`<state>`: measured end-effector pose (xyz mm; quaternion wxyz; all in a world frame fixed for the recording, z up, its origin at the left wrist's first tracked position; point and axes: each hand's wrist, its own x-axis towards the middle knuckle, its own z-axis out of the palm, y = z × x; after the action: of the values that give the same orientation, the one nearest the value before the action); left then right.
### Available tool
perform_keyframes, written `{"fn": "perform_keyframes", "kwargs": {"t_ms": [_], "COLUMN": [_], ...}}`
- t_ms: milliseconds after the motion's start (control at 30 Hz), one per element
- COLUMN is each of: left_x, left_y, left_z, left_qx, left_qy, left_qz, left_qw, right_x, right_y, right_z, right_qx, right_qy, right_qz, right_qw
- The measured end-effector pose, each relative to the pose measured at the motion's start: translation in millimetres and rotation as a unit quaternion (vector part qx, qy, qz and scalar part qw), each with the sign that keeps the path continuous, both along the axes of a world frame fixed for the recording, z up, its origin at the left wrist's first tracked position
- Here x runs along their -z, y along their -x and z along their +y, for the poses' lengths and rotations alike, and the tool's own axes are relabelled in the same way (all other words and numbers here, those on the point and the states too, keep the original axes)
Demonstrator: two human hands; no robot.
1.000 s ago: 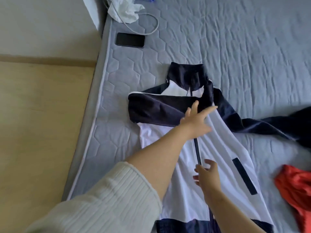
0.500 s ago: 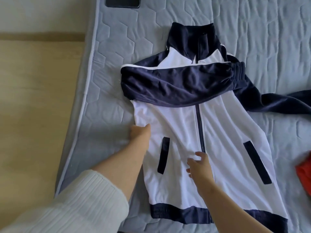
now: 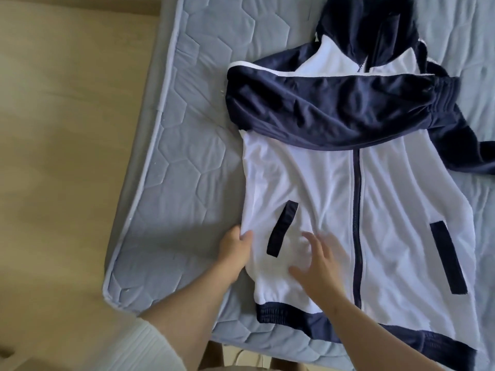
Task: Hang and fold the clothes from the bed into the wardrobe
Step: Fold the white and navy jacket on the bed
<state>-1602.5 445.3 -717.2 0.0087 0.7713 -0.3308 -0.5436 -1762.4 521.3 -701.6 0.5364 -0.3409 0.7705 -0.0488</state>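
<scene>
A white and navy zip jacket [image 3: 396, 210] lies front up on the grey quilted mattress [image 3: 187, 129]. Its left sleeve is folded across the chest, and the other sleeve trails off to the right. My left hand [image 3: 234, 246] pinches the jacket's left side edge near the navy pocket strip. My right hand [image 3: 318, 261] is blurred, with fingers spread flat over the white front, left of the zip.
The mattress corner [image 3: 112, 293] lies near me at lower left, with wooden floor [image 3: 59, 156] beyond its left edge. The jacket's navy hem [image 3: 294, 315] runs close to the mattress's near edge.
The view has dropped closer to the jacket. My left hand slid down the jacket's side edge and took hold of it. My right hand moved left off the zip with fingers spread.
</scene>
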Motion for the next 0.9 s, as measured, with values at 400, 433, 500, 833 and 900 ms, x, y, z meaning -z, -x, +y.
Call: {"fn": "perform_keyframes", "kwargs": {"t_ms": [400, 433, 500, 833, 900], "left_x": [4.1, 1.0, -5.0, -18.0, -16.5], "left_y": [-34.5, -45.5, -71.3, -179.0, -173.0], "left_z": [30.5, 28.0, 26.0, 28.2, 18.8], "left_qx": [0.101, 0.115, 0.144, 0.195, 0.194], "left_qy": [0.01, 0.018, 0.023, -0.083, -0.094], "left_qz": [0.06, 0.049, 0.023, -0.071, -0.049], "left_qw": [0.993, 0.992, 0.989, 0.975, 0.975], "right_x": [2.9, 1.3, -2.6, -7.8, -8.2], "right_y": [-27.5, -33.8, -52.6, -137.2, -126.8], "right_z": [10.5, 10.9, 12.8, 28.8, 12.3], "right_qx": [-0.09, -0.104, -0.121, -0.066, 0.029], "right_qy": [-0.013, -0.014, -0.027, -0.087, -0.08], "right_qz": [0.03, 0.027, 0.006, -0.117, -0.097], "right_qw": [0.995, 0.994, 0.992, 0.987, 0.992]}}
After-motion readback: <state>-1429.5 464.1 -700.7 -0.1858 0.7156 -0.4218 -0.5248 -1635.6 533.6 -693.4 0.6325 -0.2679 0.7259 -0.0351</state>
